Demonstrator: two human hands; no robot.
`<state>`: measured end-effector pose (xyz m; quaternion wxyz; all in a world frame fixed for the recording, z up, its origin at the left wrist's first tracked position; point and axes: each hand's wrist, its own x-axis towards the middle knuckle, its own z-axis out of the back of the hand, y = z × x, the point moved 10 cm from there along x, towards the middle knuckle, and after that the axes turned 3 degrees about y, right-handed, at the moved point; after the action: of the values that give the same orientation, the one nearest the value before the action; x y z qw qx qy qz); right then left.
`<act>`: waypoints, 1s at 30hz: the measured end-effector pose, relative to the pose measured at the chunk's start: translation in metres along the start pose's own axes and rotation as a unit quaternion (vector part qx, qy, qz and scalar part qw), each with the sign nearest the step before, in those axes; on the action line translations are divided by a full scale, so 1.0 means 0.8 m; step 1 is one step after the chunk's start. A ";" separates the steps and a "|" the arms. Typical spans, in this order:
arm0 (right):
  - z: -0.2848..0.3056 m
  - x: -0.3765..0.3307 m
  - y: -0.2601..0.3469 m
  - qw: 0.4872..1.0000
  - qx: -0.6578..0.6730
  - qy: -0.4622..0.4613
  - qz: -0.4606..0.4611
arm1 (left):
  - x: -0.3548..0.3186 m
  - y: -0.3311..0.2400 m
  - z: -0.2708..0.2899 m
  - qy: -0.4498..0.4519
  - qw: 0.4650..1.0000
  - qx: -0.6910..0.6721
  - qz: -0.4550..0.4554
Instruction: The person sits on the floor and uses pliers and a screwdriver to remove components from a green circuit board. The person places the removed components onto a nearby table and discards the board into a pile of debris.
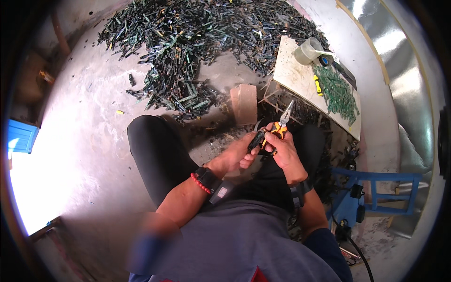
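Above the lap, the left hand's (242,152) fingers curl around a dark piece (256,141), apparently to steady it; the right hand's (285,149) close around orange-handled pliers (283,125), nose pointing outward, perhaps keeping the tips free. Green strips (337,94) lie along the white surface's (298,77) right edge, likely for easy reach; a cup (307,50) stands near its far edge.

The pliers (283,123) look glossy metal, plastic-gripped — the trousers (157,152) matt cloth.
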<state>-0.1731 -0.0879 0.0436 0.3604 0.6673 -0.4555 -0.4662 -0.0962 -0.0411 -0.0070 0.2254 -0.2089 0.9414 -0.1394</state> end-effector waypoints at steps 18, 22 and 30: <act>-0.047 -0.089 -0.007 0.984 0.095 0.058 -0.140 | -0.004 -0.025 0.015 -0.075 0.996 -0.015 -0.049; -0.086 -0.113 -0.017 0.970 0.135 0.099 -0.176 | -0.003 -0.026 0.018 -0.088 0.995 -0.013 -0.054; -0.118 -0.107 -0.023 0.940 0.208 0.156 -0.219 | -0.018 -0.033 0.036 -0.223 0.972 0.049 -0.052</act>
<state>-0.0915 0.0043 0.0806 0.1691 0.8752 -0.3228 -0.3181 -0.0621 -0.0624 -0.0170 0.4323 -0.2721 0.8471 -0.1469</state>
